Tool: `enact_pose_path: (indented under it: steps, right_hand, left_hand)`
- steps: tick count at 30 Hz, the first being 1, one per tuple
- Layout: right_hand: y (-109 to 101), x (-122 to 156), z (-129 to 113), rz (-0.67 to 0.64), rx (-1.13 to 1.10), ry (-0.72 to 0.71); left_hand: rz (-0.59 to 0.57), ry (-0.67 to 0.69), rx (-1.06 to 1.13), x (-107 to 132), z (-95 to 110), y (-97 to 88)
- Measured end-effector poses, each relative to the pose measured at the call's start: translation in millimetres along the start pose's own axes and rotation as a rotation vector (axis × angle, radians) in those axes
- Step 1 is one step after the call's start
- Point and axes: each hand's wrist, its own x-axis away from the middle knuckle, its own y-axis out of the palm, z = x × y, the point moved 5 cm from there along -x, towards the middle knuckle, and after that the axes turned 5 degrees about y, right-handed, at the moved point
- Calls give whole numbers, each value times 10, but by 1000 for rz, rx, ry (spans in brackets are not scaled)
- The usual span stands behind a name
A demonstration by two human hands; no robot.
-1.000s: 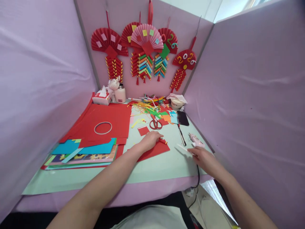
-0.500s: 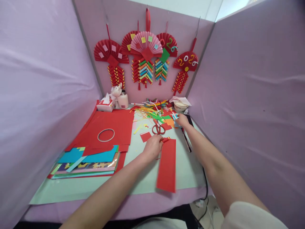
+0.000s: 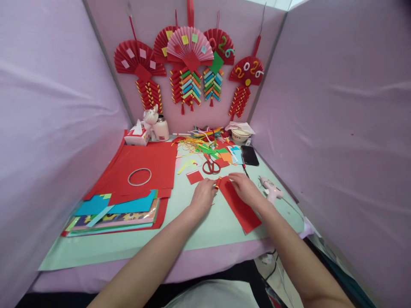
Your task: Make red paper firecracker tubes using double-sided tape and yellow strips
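Note:
My left hand [image 3: 204,194] is closed around a small red paper roll [image 3: 218,183] with yellow bands at its ends. Just to its right, my right hand [image 3: 245,188] has its fingers bent at the top of a long red paper strip [image 3: 242,209]. The strip slants down to the right, partly under that hand and wrist. Red-handled scissors [image 3: 211,167] lie beyond both hands. A small red paper square [image 3: 194,177] rests left of the scissors. On the right lies a pale pink glue gun [image 3: 271,188] with its cord.
Large red sheets [image 3: 160,162] with a ring of tape [image 3: 139,184] cover the left. Coloured paper [image 3: 128,211] is stacked in front. Scraps [image 3: 224,155], a black phone [image 3: 249,155] and a bowl [image 3: 240,136] are farther back. Fan decorations [image 3: 190,45] hang on the back wall.
My right hand has come back from the scraps and phone to the red strip. The strip has swung from nearly upright to slanting right. The roll has turned, and the glue gun is now uncovered.

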Motion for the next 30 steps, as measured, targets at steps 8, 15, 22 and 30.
enact_pose_path:
  steps: [8,15,22,30]
  right_hand:
    - [295,592,-262,-20,245,75]
    - [325,554,-433,1,370,251]
    - [209,389,-274,30,351,284]
    - [276,257,-169,20,349,202]
  left_hand:
    - [-61,173,-65,-60,41,74]
    - [-73,108,-114,11,-118,-141]
    - [-67,116,-120,201,-183,-252]
    - [-97,110,-189,258,-166,-258]
